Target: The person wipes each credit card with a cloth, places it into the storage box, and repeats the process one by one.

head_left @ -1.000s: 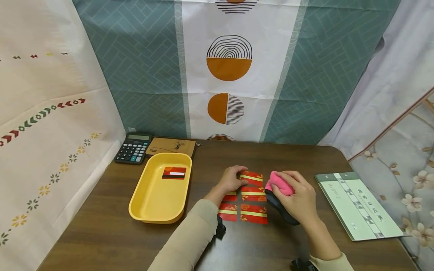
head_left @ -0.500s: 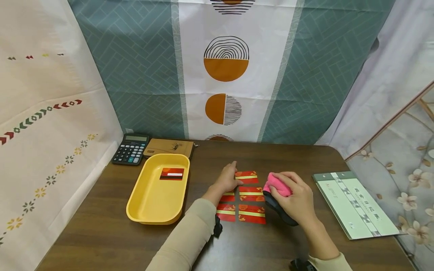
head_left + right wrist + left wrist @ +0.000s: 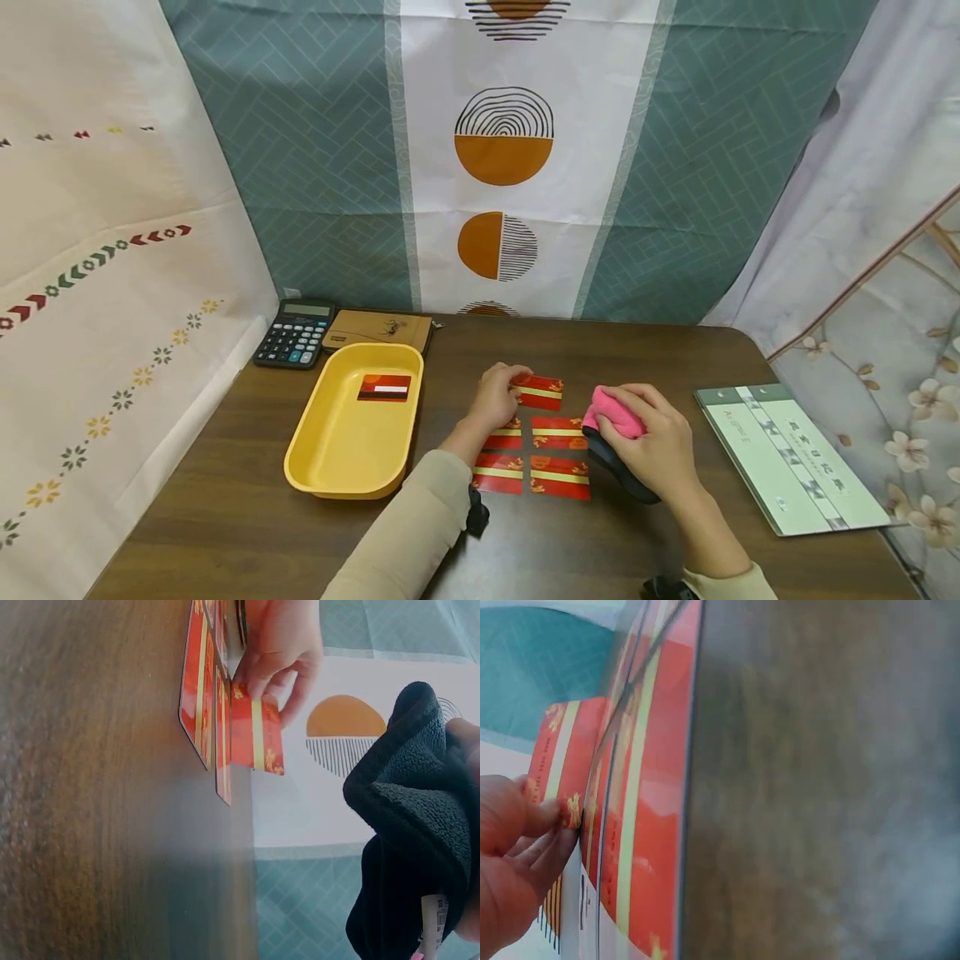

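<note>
Between the thumb and fingers of my left hand (image 3: 495, 398) is a red card (image 3: 542, 392) with a pale yellow stripe and gold print. Both wrist views show this card (image 3: 564, 750) tilted up off the tabletop. Several matching red cards (image 3: 560, 477) lie flat in rows just nearer to me, one partly covered by the left hand. My right hand (image 3: 658, 437) grips a bunched cloth (image 3: 615, 414), pink on one side and dark grey on the other. The right wrist view shows the dark side of the cloth (image 3: 412, 802) with a small white label. The cloth is apart from the held card.
A yellow tray (image 3: 345, 454) with one red card (image 3: 384, 387) in it stands at left. Behind it are a calculator (image 3: 295, 335) and a brown notebook (image 3: 378, 327). A pale green booklet (image 3: 791, 462) lies at right on the wooden table (image 3: 225, 508). Curtains hang behind.
My left hand has drawn the far card leftward and raised it off the table. The right hand with the cloth stays in nearly the same place. The view has shifted slightly.
</note>
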A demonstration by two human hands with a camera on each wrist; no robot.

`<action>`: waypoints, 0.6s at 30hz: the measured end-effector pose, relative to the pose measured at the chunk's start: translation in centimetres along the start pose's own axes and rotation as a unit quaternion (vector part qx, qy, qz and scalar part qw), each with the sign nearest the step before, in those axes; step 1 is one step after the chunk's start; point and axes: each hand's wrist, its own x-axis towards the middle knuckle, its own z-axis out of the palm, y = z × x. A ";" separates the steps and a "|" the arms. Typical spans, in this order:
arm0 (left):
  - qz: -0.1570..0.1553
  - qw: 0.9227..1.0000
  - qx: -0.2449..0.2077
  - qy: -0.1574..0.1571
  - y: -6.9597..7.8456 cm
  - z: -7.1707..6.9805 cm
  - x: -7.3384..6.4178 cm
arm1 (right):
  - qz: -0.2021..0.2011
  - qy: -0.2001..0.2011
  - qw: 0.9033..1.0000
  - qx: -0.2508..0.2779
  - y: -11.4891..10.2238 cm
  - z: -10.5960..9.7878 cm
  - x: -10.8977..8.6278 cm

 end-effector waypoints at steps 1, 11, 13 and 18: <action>0.002 1.000 0.000 0.007 0.1 0.0 -0.1 | -0.001 0.000 1.000 -0.001 0.0 0.0 0.0; -0.010 0.989 -0.115 0.092 0.8 -0.1 -1.1 | -0.020 0.009 1.000 0.003 0.1 0.3 0.2; -0.009 0.986 -0.134 0.103 1.3 -0.4 -1.2 | -0.020 0.008 1.000 0.009 0.1 0.3 0.2; -0.009 0.975 -0.193 0.105 3.1 -1.5 -1.6 | -0.018 0.003 0.999 0.031 0.0 0.3 0.3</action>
